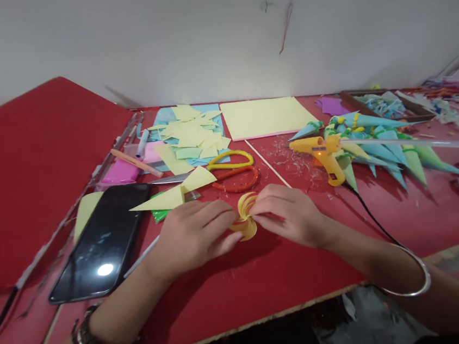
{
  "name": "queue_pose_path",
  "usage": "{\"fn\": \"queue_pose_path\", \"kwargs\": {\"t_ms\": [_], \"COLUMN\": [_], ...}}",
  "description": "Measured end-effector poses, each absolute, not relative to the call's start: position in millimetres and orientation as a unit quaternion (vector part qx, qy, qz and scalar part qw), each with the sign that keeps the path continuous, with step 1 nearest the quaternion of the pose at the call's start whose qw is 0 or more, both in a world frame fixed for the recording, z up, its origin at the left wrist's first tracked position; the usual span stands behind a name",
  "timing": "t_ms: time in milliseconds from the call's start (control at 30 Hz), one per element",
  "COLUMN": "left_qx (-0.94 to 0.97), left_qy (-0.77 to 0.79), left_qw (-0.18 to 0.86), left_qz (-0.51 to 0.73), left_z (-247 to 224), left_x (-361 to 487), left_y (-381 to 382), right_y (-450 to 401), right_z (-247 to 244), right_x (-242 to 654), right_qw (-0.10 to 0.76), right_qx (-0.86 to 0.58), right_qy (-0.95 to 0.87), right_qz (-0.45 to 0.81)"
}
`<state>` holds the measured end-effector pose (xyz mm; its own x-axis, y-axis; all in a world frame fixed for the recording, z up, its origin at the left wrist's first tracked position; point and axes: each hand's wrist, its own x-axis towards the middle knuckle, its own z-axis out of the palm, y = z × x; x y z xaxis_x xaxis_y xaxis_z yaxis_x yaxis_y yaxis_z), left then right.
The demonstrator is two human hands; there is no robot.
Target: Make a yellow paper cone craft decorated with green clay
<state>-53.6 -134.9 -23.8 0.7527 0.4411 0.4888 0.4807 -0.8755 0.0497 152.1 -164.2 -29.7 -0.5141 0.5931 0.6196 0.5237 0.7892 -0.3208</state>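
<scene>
Curled paper: yellow strips in open loops [249,230], up off the red table [242,291] between my two hands, drawn in narrow at the middle.
Right hand: mine [293,214], thumb and forefinger pinching the loops at that narrow middle.
Left hand: mine [195,233], fingers bent and close together, thumb a little apart, tips at the left edge of the loops; cannot tell if they grip or only steady.
Step in hand (judged): gathering and shaping the loops about their middle.
Next move calls for (judged): a firm right pinch at the centre, light left fingers, no squeezing; thin curls would likely crease or spring open.
Scissors: red and yellow handles [232,165], beyond my hands, idle.
Paper cone: pale yellow [162,201], lying beside the scissors, near my left hand.
Glue gun: yellow [329,164], on its side to the right, small orange light lit, clear stick out the back.
Finished-looking cones: blue and green heap [391,149], behind the glue gun.
Phone: black [101,245], flat, left of my left hand.
</scene>
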Motion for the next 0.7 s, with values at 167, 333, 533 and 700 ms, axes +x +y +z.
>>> {"fn": "queue_pose_path", "kwargs": {"t_ms": [167,333,533,700], "left_qx": [-0.929,-0.942,-0.941,-0.908], "left_qy": [-0.281,-0.263,-0.277,-0.334], "left_qw": [0.037,-0.004,-0.044,-0.088], "left_qz": [-0.238,-0.211,-0.190,-0.235], "left_z": [-24.1,-28.8,-28.5,-22.1], "left_x": [-50.3,-46.7,-45.3,-52.4], "left_y": [-133.9,-135.5,-137.0,-131.1], "right_y": [-164.3,-168.2,-164.3,-159.4], "right_z": [-33.3,-32.2,-32.7,-35.3], "right_x": [152.7,152.5,149.6,149.8], "right_qw": [0.409,0.388,0.384,0.422], "right_qx": [-0.313,-0.285,-0.298,-0.375], "right_qy": [-0.856,-0.876,-0.872,-0.811], "right_qz": [0.044,0.009,0.057,0.151]}}
